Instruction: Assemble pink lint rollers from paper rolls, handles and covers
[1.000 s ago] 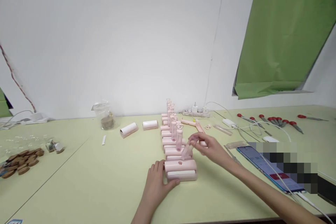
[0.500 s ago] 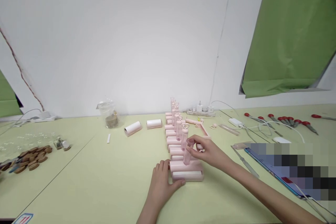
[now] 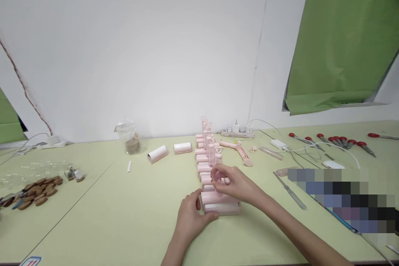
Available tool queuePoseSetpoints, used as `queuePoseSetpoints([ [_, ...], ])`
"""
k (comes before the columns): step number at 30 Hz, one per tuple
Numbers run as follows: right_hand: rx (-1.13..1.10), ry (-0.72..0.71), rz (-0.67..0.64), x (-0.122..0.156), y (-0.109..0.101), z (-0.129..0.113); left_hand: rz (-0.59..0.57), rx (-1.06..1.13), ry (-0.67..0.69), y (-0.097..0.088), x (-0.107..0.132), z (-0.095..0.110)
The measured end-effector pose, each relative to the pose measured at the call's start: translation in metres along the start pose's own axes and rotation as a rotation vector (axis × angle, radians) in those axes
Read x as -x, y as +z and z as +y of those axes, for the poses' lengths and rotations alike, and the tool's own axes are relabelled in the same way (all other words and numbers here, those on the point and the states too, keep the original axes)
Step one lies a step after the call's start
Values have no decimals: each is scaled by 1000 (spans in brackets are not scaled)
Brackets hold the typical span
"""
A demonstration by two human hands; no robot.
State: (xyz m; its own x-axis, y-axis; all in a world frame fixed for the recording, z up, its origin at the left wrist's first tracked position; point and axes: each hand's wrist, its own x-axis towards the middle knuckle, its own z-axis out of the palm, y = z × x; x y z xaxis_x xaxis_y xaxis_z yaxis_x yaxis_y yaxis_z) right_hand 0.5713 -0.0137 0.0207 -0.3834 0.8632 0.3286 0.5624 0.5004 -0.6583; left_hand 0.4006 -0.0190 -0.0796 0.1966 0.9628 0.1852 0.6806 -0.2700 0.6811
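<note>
At the near end of the row lies a pink cylindrical piece [image 3: 222,198] with a white strip along its front. My left hand [image 3: 190,213] braces its left end, thumb along the front edge and fingers behind. Above this piece my right hand [image 3: 235,182] pinches a clear pink tube [image 3: 217,172], whose lower part is mostly hidden behind the fingers. A small pale pink part [image 3: 227,181] shows by the same hand. Farther back runs a row of similar pink pieces [image 3: 202,158], with clear pink tubes [image 3: 211,155] topped by heart-shaped loops standing along it.
Two white-and-pink half shells [image 3: 158,153] and a plastic bag [image 3: 132,143] lie left of the row. Wooden discs [image 3: 40,191] are heaped far left. On the right are a pink handle part [image 3: 243,154], a knife-like tool [image 3: 291,193], cables, a phone and red-handled tools [image 3: 343,142].
My right hand has moved slightly left and its fingers now cover more of the clear pink tube. My left hand stays on the pink piece. The pink handle part is less covered.
</note>
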Motion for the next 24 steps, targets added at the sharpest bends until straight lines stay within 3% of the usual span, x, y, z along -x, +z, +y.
queuePoseSetpoints([
  [4,-89,36,-32,0,-9,6,-9,16,-4,0,1,0],
  [8,-17,51,-107,-4,-17,5,12,70,12,-2,1,1],
  [13,102,57,-47,-1,-11,-2,43,57,-71,2,8,7],
  [18,76,61,5,8,-2,1,122,16,-178,10,23,20],
  [24,-130,107,-11,8,-2,16,-26,94,-183,-1,18,17],
])
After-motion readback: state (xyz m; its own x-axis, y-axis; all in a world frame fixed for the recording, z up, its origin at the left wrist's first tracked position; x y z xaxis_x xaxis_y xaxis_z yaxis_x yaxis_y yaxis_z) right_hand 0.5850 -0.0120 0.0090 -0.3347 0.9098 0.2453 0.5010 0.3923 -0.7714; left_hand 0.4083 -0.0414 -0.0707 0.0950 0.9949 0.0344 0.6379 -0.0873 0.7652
